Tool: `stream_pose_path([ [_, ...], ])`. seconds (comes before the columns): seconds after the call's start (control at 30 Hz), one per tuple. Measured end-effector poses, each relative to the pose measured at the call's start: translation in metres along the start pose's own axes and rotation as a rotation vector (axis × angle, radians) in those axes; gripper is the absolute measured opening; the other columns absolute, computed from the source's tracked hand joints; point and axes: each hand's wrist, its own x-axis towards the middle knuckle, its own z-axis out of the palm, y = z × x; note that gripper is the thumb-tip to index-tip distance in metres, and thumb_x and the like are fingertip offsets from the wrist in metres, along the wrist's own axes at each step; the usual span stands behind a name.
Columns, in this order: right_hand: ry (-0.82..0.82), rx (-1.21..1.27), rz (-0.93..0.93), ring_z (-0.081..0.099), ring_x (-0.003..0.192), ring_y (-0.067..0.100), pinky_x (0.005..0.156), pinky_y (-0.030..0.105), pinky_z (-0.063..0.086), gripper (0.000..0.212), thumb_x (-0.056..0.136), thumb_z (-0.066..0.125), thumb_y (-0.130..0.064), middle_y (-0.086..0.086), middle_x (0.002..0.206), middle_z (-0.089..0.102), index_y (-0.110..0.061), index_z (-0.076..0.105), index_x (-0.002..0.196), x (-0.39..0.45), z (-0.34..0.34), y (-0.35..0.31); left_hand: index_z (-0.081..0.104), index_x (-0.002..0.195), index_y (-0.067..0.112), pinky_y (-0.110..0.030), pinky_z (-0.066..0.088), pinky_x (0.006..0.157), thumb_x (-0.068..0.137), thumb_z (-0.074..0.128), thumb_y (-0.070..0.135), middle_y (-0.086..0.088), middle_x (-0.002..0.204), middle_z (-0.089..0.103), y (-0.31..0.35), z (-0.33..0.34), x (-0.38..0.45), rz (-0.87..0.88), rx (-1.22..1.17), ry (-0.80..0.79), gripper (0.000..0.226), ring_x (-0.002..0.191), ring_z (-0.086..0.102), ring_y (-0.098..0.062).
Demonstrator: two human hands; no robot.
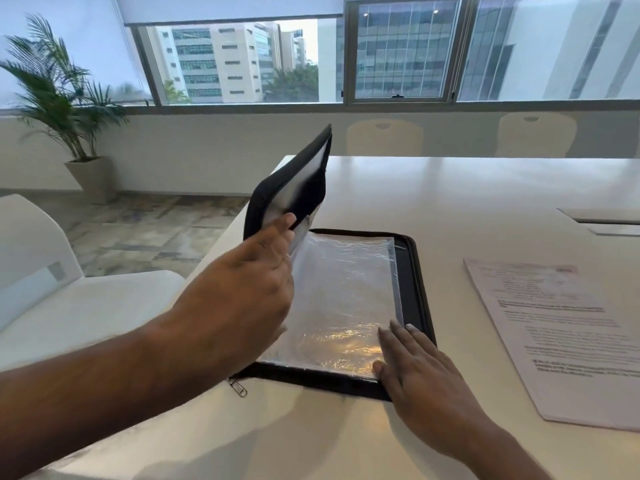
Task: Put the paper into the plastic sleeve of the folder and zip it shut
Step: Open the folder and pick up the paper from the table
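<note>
A black zip folder (420, 289) lies open on the white table (450, 202). Its cover (287, 188) stands tilted up on the left, gripped at its lower edge by my left hand (256, 282). Clear plastic sleeves (343, 299) lie flat in the folder's lower half. My right hand (412, 368) rests flat, fingers apart, on the sleeves' near right corner and the folder's edge. The printed paper (561, 334) lies on the table to the right of the folder, apart from both hands. The metal zip pull (239, 388) hangs at the folder's near left corner.
White chairs stand at the left (69, 292) and behind the table's far edge (384, 136). A cable hatch (602, 220) is set in the table at right. A potted palm (69, 109) stands by the window.
</note>
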Motion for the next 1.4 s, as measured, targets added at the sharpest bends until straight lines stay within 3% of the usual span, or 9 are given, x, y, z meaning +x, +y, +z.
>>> stream_pose_path([
  [0.07,0.000,0.008,-0.002,-0.013,0.145,0.002,0.114,0.023,-0.007,0.062,0.098,0.016,-0.057,-0.016,0.161,-0.005,-0.034,0.002,0.154,0.000,-0.001,0.001,0.046,0.136,-0.010,-0.061,-0.024,0.111,0.096,0.040,0.049,-0.033,0.144,0.043,-0.001,0.001,0.000,0.044,0.010,-0.026,0.071,0.142,0.027,-0.048],
  [0.17,0.004,0.017,-0.009,-0.008,0.147,0.004,0.116,0.025,-0.001,0.062,0.098,0.020,-0.058,-0.015,0.162,0.000,-0.034,0.007,0.154,0.003,-0.004,0.001,0.048,0.137,0.000,-0.062,0.012,0.116,0.097,0.046,0.030,-0.030,0.141,0.045,-0.001,-0.002,0.007,-0.013,-0.121,-0.159,0.049,0.138,0.031,-0.050],
  [0.23,0.012,0.025,-0.009,-0.004,0.147,0.004,0.117,0.026,0.002,0.063,0.098,0.024,-0.058,-0.016,0.162,0.003,-0.034,0.009,0.154,0.004,-0.005,0.001,0.049,0.135,0.005,-0.056,0.035,0.104,0.094,0.054,0.043,-0.024,0.134,0.051,-0.002,-0.005,0.013,-0.075,-0.174,-0.237,0.056,0.125,0.043,-0.047],
  [0.3,0.023,0.046,-0.006,-0.002,0.147,0.003,0.115,0.025,0.002,0.064,0.097,0.026,-0.059,-0.017,0.161,0.005,-0.034,0.011,0.153,0.005,-0.005,0.002,0.047,0.136,0.009,-0.049,0.043,0.089,0.086,0.052,0.067,-0.017,0.133,0.050,-0.005,-0.002,0.021,-0.159,-0.231,-0.274,0.076,0.112,0.049,-0.040],
  [0.43,0.042,0.074,-0.012,-0.001,0.146,0.001,0.114,0.024,0.002,0.065,0.095,0.028,-0.061,-0.018,0.161,0.007,-0.035,0.013,0.153,0.005,-0.005,0.004,0.040,0.142,0.017,-0.050,0.045,0.087,0.079,0.039,0.081,-0.013,0.148,0.036,-0.008,0.016,0.033,-0.321,-0.319,-0.255,0.090,0.117,0.047,-0.037],
  [0.67,0.049,0.099,-0.007,0.001,0.146,0.001,0.111,0.020,-0.001,0.066,0.095,0.034,-0.060,-0.019,0.161,0.010,-0.033,0.017,0.152,0.005,-0.010,0.011,0.039,0.143,0.029,-0.054,0.043,0.086,0.074,0.035,0.086,-0.002,0.155,0.027,-0.013,0.040,0.037,-0.398,-0.393,-0.340,0.090,0.123,0.044,-0.032],
  [0.9,0.066,0.150,0.000,0.019,0.143,0.002,0.109,0.017,0.009,0.061,0.092,0.046,-0.059,-0.018,0.155,0.029,-0.033,0.035,0.146,0.005,-0.022,0.019,0.046,0.134,0.031,-0.055,0.043,0.084,0.075,0.033,0.085,0.004,0.129,0.049,-0.007,0.058,0.038,-0.471,-0.454,-0.463,0.081,0.119,0.043,-0.024],
  [1.1,0.056,0.188,0.026,0.030,0.138,0.004,0.112,0.023,0.021,0.053,0.091,0.051,-0.056,-0.017,0.149,0.042,-0.032,0.046,0.138,0.005,-0.028,0.022,0.045,0.132,0.031,-0.058,0.047,0.088,0.073,0.043,0.084,0.003,0.120,0.048,0.009,0.079,0.038,-0.471,-0.624,-0.656,0.079,0.116,0.045,-0.025],
  [1.4,0.062,0.248,0.083,0.046,0.110,0.005,0.089,0.022,0.039,0.032,0.089,0.056,-0.053,-0.011,0.123,0.062,-0.027,0.064,0.106,0.008,-0.035,0.028,0.030,0.147,0.037,-0.051,0.041,0.105,0.067,0.025,0.095,0.004,0.150,0.032,0.031,0.123,0.023,-0.459,-0.919,-0.801,0.099,0.134,0.037,-0.027],
])
